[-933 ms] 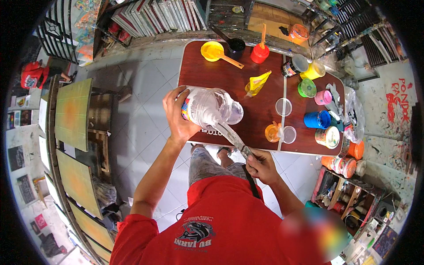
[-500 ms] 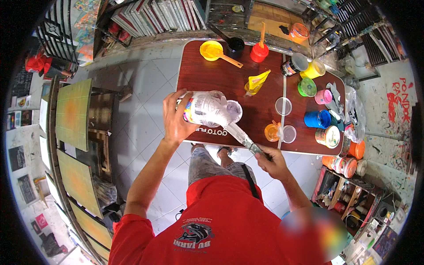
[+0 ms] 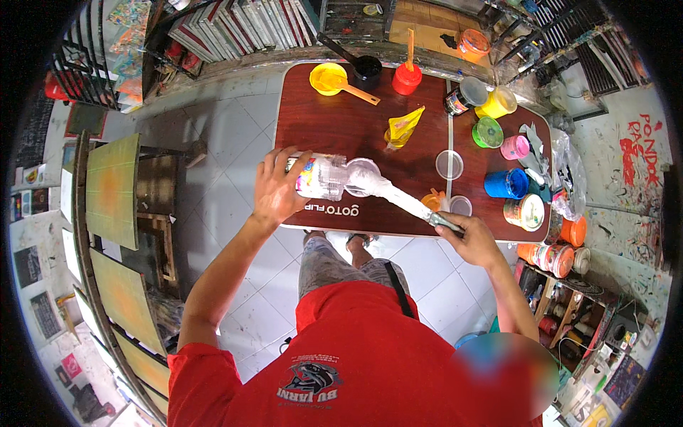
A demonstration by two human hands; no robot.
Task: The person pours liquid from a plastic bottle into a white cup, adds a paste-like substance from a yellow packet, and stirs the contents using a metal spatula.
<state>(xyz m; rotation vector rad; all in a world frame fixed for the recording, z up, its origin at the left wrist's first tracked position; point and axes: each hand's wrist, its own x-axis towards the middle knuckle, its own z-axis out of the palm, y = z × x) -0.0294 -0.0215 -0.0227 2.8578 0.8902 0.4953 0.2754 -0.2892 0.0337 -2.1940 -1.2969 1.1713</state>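
The left hand (image 3: 276,188) grasps a clear plastic jar (image 3: 324,176) with a coloured label, tipped on its side above the surface (image 3: 334,132), its mouth pointing right. White paste coats parts of its inner wall. Just beside that mouth is a small clear cup (image 3: 353,189) with white paste (image 3: 363,175) in it. The right hand (image 3: 469,239) is closed round the handle of a spatula (image 3: 409,203), whose paste-covered blade reaches to the cup.

Farther back, a yellow bowl (image 3: 320,83) holds yellow paint and an orange-handled stirrer (image 3: 359,93); next to it stand a black pot (image 3: 367,69) with dark contents and a red pot (image 3: 406,80) with an upright stick (image 3: 410,48). Toward the right are a yellow tub (image 3: 496,104), a green tub (image 3: 488,133), a pink tub (image 3: 515,147), a blue tub (image 3: 506,183) with blue inside, and a white tub (image 3: 525,212); I cannot tell how full they are.
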